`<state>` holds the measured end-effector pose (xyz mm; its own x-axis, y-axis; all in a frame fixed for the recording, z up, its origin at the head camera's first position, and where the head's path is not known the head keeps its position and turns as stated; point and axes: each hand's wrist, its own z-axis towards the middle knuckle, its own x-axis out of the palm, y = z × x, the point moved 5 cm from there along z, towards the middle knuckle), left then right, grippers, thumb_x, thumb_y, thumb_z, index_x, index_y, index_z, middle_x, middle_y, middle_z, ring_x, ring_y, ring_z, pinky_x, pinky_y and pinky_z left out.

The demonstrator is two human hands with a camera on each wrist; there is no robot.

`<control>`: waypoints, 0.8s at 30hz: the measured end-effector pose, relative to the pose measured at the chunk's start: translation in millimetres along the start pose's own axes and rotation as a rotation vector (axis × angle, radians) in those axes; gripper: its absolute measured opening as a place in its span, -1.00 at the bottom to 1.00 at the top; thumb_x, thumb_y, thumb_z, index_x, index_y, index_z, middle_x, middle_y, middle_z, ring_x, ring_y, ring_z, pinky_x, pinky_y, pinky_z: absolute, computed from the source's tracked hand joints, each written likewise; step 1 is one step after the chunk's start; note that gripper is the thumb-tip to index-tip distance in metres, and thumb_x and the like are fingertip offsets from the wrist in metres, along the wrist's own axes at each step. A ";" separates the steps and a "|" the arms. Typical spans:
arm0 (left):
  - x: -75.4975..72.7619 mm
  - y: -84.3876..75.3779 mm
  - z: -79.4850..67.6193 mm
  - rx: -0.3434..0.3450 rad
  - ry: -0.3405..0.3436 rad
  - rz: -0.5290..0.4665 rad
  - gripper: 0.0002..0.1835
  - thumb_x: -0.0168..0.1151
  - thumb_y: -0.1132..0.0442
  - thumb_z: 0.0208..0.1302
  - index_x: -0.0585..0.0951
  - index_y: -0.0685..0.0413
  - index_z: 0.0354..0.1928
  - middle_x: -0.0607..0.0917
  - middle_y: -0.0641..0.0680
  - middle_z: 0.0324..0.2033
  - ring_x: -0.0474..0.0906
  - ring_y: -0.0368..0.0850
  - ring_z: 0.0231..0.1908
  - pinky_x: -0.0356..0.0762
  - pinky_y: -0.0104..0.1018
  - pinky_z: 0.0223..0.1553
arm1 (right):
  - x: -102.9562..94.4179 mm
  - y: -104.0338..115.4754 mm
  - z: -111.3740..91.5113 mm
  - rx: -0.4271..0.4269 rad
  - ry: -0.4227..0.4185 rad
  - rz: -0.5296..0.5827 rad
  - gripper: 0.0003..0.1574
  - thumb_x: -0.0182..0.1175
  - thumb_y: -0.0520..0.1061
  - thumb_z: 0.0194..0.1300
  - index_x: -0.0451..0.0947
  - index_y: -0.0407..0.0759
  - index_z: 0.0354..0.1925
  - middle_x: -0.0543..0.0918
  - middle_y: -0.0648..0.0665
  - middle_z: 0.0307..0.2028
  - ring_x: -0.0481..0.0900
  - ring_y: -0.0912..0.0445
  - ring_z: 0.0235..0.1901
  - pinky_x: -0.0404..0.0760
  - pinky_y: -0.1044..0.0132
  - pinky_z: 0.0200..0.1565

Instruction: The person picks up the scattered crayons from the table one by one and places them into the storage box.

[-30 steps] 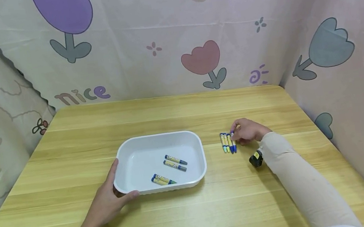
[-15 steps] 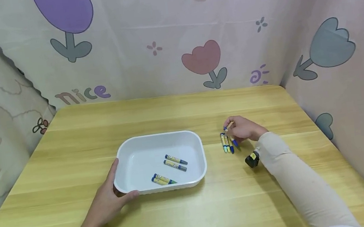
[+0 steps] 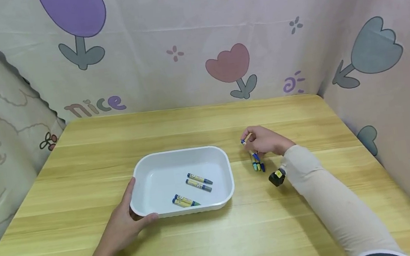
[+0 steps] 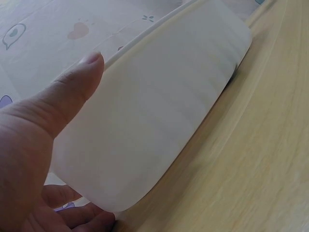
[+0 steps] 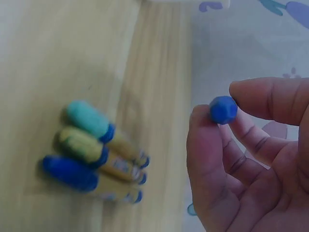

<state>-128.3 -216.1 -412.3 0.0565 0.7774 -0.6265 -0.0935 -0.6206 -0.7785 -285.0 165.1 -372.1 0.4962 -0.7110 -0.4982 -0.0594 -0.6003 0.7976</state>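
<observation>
The wood-grain table (image 3: 205, 249) extends beneath the right fingers (image 5: 275, 99) and left fingers (image 3: 126, 196). A printed fabric backdrop (image 3: 149, 31) hangs beyond them. The red tulip print (image 3: 228, 65) is located beyond the right fingers; the grey-blue tulip print (image 3: 375, 47), to their far right. The lettering "nice" (image 3: 95, 107) and the purple tulip print (image 3: 77, 15) above it are located beyond the left fingers; the cherry print (image 3: 51, 145), to their left

Left hand (image 3: 120, 226) with thumb wide of fingers, right hand (image 3: 266, 140) in fingertip pinch.
</observation>
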 end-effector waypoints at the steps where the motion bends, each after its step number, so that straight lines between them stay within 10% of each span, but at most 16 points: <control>1: -0.1 0.2 0.1 -0.002 0.000 0.001 0.27 0.50 0.00 0.03 -0.25 -0.02 0.55 0.18 0.44 0.37 0.29 0.37 0.23 0.20 0.36 0.15 | 1.0 2.8 0.4 -0.009 0.002 -0.003 -0.62 0.11 -0.25 0.35 0.36 -0.35 0.10 0.49 -0.25 -0.25 0.43 0.06 -0.51 0.59 0.11 -0.41; 24: 0.5 0.3 0.6 -0.025 0.002 0.008 0.27 0.50 -0.02 0.03 -0.25 -0.02 0.55 0.16 0.44 0.38 0.28 0.38 0.23 0.19 0.37 0.15 | 36.3 57.9 13.6 -0.083 0.060 -0.022 -0.63 0.16 -0.20 0.37 0.42 -0.24 0.11 0.51 -0.24 -0.17 0.56 -0.01 -0.37 0.66 0.13 -0.33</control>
<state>-128.9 -215.8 -412.8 0.0574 0.7723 -0.6327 -0.0693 -0.6291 -0.7742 -282.2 99.6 -348.6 0.5474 -0.6737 -0.4965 0.0223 -0.5813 0.8134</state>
